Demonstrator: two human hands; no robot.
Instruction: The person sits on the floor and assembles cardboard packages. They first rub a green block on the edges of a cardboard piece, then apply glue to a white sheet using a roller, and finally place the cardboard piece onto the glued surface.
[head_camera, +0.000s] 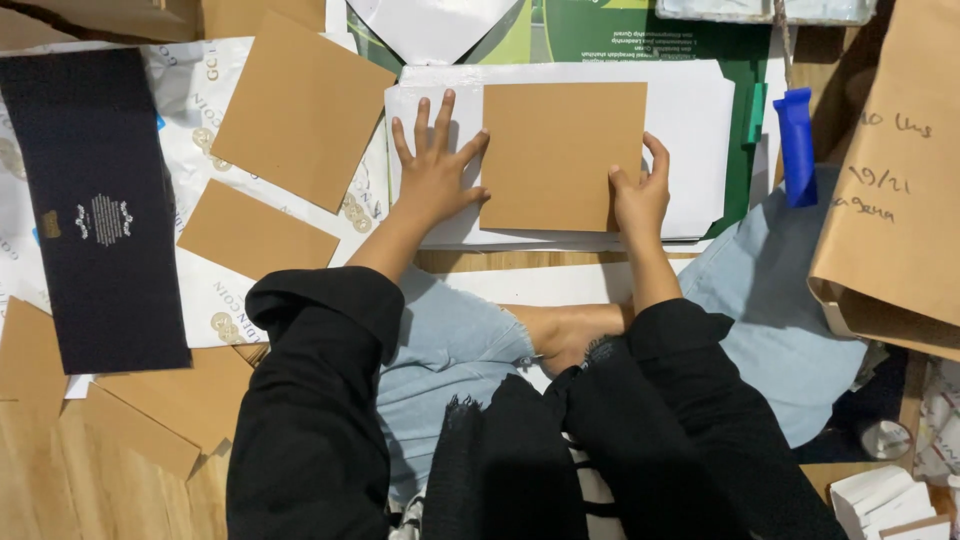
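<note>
A brown square card (560, 150) lies flat on a stack of white paper sheets (690, 130) in front of me. My left hand (435, 175) rests spread on the white sheets, fingers apart, its thumb touching the card's left edge. My right hand (640, 195) pinches the card's lower right corner, fingers curled over its edge. Both sleeves are black.
More brown cards (300, 110) (255, 230) lie to the left on white printed wrapping paper (200, 90). A black rectangular sheet (100, 210) sits far left. A blue object (797, 145) and a large brown paper envelope (900, 170) are at right. Green folders (640, 35) lie behind.
</note>
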